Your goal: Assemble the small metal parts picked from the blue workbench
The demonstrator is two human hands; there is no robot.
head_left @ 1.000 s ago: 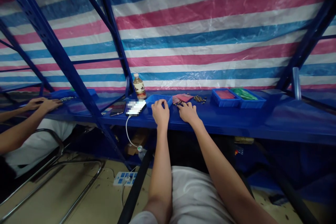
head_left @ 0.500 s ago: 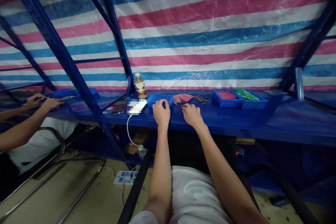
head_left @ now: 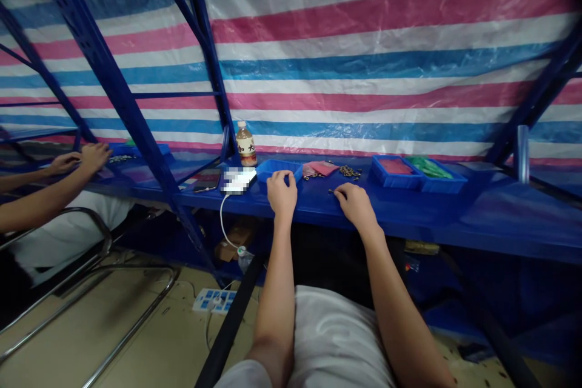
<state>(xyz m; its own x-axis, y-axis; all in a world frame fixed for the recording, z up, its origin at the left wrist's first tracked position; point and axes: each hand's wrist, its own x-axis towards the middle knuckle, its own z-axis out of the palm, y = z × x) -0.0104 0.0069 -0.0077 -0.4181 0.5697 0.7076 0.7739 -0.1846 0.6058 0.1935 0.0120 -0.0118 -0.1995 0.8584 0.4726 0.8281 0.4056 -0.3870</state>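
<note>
My left hand [head_left: 282, 193] is at the front of a blue tray [head_left: 278, 170], its thumb and forefinger curled together; whatever they may pinch is too small to make out. To the right, my right hand [head_left: 355, 201] hovers low over the blue table, fingertips closed on a small dark metal piece [head_left: 331, 192]. Behind my hands lie pink packets [head_left: 322, 168] and a pile of small metal parts [head_left: 349, 172]. Further right, one blue bin [head_left: 394, 171] holds pink packets and another blue bin [head_left: 434, 174] holds green packets.
A drink bottle [head_left: 246, 144] stands behind a lit phone [head_left: 238, 180] with a white cable. Another dark phone [head_left: 207, 180] lies left of it. At the far left, a person's hands [head_left: 82, 159] work beside more small parts. Blue frame posts rise from the table.
My right hand has moved right, away from my left hand, and the small piece now shows at its fingertips. The other person's hands have shifted. The view has tilted slightly.
</note>
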